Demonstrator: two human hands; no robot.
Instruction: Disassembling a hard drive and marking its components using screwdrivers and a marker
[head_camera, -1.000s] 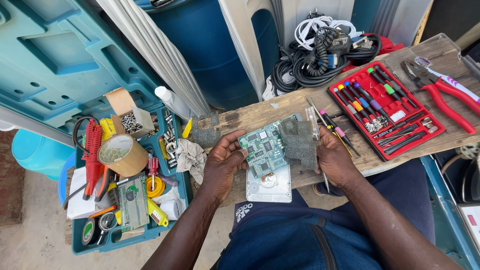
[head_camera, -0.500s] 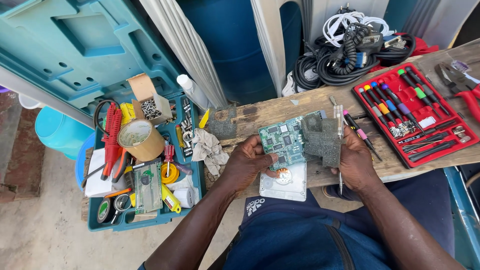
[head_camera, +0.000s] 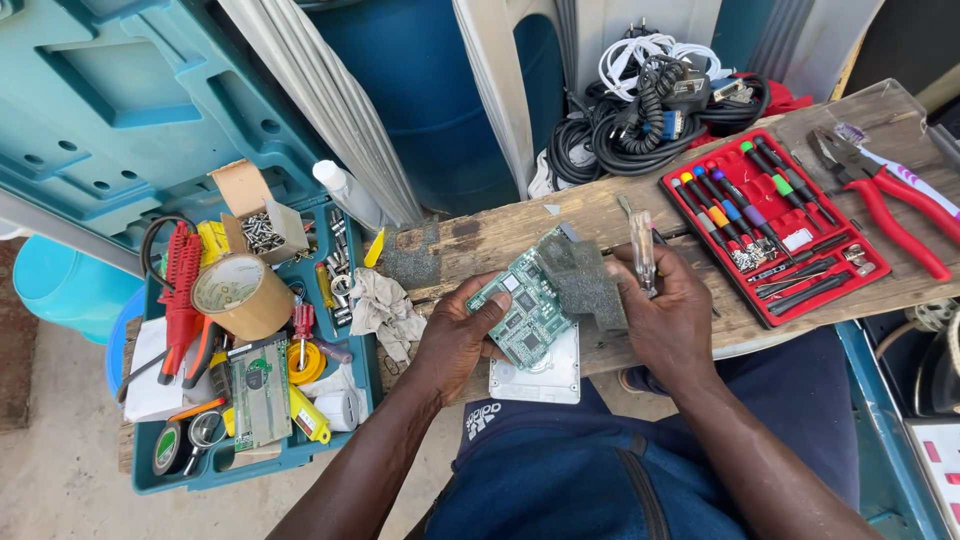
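My left hand (head_camera: 455, 338) grips the lower left edge of a green circuit board (head_camera: 520, 305) held over the wooden bench (head_camera: 500, 235). My right hand (head_camera: 668, 318) holds the board's right side, where a dark foam pad (head_camera: 585, 280) covers it, and also clasps a screwdriver (head_camera: 642, 250) with a clear handle pointing up. Under the board lies a silver hard drive case (head_camera: 545, 375) at the bench's front edge.
A red screwdriver kit tray (head_camera: 775, 225) and red-handled pliers (head_camera: 890, 200) lie on the bench to the right. A teal toolbox (head_camera: 250, 340) on the left holds tape, pliers, screws and a rag. Tangled cables (head_camera: 650, 100) sit behind, near a blue barrel (head_camera: 420, 90).
The view has shifted slightly to the right. Both hands keep holding the board over the drive case, with the board tilted a little more toward me.
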